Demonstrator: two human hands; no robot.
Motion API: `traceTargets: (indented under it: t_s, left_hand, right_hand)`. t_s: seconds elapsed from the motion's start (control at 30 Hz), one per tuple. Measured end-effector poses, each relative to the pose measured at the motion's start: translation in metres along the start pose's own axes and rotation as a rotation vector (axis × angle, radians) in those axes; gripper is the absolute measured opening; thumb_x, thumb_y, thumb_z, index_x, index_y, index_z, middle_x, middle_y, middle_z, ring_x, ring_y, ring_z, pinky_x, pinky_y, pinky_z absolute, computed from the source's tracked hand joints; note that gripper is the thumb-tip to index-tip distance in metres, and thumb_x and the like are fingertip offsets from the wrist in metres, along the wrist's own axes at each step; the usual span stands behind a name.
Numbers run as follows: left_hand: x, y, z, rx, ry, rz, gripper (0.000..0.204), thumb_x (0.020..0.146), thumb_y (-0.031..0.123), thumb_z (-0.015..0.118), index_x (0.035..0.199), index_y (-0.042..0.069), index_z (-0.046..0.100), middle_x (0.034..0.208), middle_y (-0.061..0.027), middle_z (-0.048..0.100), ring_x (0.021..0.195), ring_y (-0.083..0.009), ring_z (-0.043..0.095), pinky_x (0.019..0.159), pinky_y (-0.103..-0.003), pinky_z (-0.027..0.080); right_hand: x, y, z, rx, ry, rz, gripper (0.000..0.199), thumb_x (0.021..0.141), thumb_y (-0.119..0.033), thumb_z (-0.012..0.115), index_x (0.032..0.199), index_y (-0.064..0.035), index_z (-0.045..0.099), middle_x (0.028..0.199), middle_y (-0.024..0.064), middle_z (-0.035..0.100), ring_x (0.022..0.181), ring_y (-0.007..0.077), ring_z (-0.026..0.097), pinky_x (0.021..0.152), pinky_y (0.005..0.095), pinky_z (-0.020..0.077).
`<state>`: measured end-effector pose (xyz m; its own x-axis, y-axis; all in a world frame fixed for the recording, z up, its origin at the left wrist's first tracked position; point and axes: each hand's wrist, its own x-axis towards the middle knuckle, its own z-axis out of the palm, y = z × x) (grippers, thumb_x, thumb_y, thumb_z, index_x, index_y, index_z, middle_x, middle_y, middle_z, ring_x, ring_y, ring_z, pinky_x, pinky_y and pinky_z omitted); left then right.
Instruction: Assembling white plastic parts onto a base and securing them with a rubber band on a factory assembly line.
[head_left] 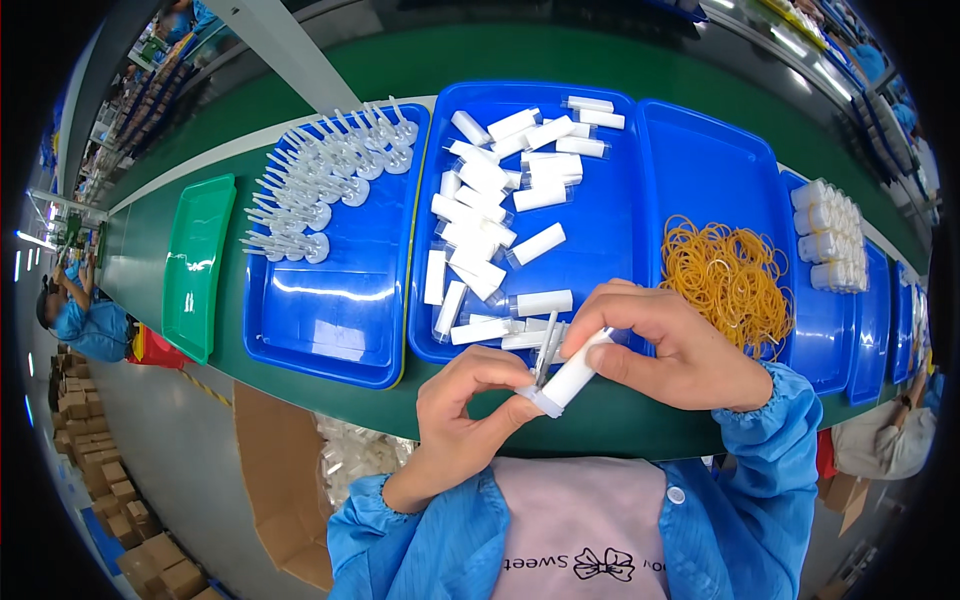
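Observation:
In front of my chest, both hands hold a white roll in a clear plastic sleeve (577, 383), tilted up to the right. My left hand (462, 412) pinches its lower, clear end between thumb and fingers. A thin greyish two-pronged piece (547, 347) sticks up beside the roll at the left fingertips; its kind is unclear. My right hand (668, 345) is closed round the roll's upper end. Just beyond my hands, a blue tray (605, 235) carries many similar white rolls (540, 243), loosely piled mostly on its left side.
Left stands a blue tray (325, 340) of clear stemmed plastic pieces (330, 180), then a green tray (200, 265). A blue tray (700, 150) with yellow rubber bands (725, 285) lies right, before bundled white rolls (830, 235). Below the bench edge is an open cardboard box (270, 480).

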<state>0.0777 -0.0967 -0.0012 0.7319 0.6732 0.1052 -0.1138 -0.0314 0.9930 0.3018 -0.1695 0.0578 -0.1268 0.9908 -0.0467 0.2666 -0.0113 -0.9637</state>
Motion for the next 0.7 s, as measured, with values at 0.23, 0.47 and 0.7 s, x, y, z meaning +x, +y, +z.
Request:
traceTargets:
  t_s: [0.23, 0.47, 0.7]
  left_hand:
    - [0.007, -0.005, -0.01, -0.137, 0.061, -0.059, 0.021, 0.081, -0.003, 0.071, 0.099, -0.002, 0.061, 0.099, -0.0097, 0.06, 0.089, -0.0141, 0.064, 0.079, -0.026, 0.054]
    - [0.005, -0.001, -0.014, 0.08, 0.115, -0.016, 0.018, 0.083, 0.003, 0.072, 0.098, -0.002, 0.065, 0.1, -0.0092, 0.058, 0.089, -0.0138, 0.059, 0.078, -0.026, 0.05]
    - [-0.001, -0.007, -0.02, 0.164, 0.177, 0.088, 0.015, 0.083, 0.0, 0.068, 0.098, 0.0, 0.07, 0.099, -0.0098, 0.061, 0.086, -0.0165, 0.06, 0.074, -0.027, 0.049]
  right_hand:
    - [0.038, 0.019, -0.013, -0.368, 0.244, -0.247, 0.026, 0.085, -0.011, 0.062, 0.11, -0.0041, 0.064, 0.114, 0.0129, 0.057, 0.109, 0.0313, 0.053, 0.094, 0.0394, 0.0412]
    - [0.075, 0.076, 0.007, -1.149, 0.253, -0.277, 0.026, 0.074, -0.015, 0.071, 0.098, -0.0083, 0.064, 0.09, 0.0078, 0.057, 0.089, 0.0285, 0.054, 0.079, 0.0397, 0.0409]
    - [0.057, 0.037, -0.015, 0.049, 0.313, 0.059, 0.025, 0.083, -0.011, 0.068, 0.105, -0.0047, 0.056, 0.088, 0.0043, 0.058, 0.074, 0.0124, 0.058, 0.067, 0.0272, 0.046]
